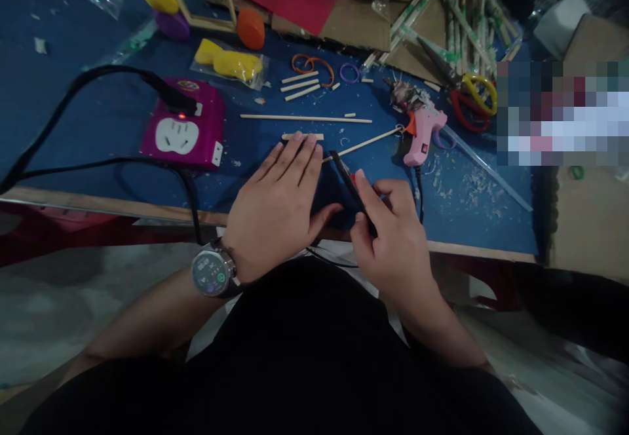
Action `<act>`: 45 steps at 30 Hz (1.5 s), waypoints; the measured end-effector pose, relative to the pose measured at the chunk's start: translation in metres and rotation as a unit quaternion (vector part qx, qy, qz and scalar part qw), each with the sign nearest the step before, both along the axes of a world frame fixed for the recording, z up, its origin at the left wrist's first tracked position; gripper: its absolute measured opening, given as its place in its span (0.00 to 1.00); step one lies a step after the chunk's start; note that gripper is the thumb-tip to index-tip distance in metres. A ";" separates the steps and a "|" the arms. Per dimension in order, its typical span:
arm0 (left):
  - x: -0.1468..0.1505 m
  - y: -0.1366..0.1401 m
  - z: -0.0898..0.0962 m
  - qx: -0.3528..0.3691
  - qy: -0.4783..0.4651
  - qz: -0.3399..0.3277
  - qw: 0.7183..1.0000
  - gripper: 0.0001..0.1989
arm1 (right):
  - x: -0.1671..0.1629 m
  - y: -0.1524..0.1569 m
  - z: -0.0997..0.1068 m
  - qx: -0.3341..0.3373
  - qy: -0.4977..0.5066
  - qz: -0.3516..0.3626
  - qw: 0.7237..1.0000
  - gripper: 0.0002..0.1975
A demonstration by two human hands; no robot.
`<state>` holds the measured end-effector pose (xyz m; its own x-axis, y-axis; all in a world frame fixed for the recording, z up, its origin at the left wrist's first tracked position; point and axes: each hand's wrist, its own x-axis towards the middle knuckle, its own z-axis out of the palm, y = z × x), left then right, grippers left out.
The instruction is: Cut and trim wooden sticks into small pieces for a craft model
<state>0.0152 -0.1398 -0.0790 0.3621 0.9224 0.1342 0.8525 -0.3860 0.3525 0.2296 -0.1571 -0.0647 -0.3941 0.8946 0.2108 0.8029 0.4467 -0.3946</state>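
My left hand (280, 192) lies flat on the blue tabletop with its fingers stretched out. Its fingertips touch short pale wooden sticks (314, 137); the palm hides what is under it. In my right hand (393, 232) is a dark utility knife (351, 183), gripped with the index finger along its top. The knife's front end is close to a long thin stick (366, 145), which slants from beside my left fingers toward a pink glue gun (423, 133). Whether the blade touches this stick I cannot tell. Another long stick (304, 118) lies just beyond my left hand.
A purple power socket box (184, 127) with a black cable stands left. Beyond the sticks are three short cut sticks (301, 86), rubber bands (349, 73) and a bag of yellow clay (230, 61). Scissors (474, 97), cardboard (334, 29) and bundled sticks (459, 29) lie at the back right.
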 end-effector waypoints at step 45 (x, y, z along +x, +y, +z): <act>0.002 0.001 -0.008 0.026 -0.036 0.008 0.999 0.37 | 0.021 -0.020 0.006 0.041 -0.014 0.020 0.999 0.33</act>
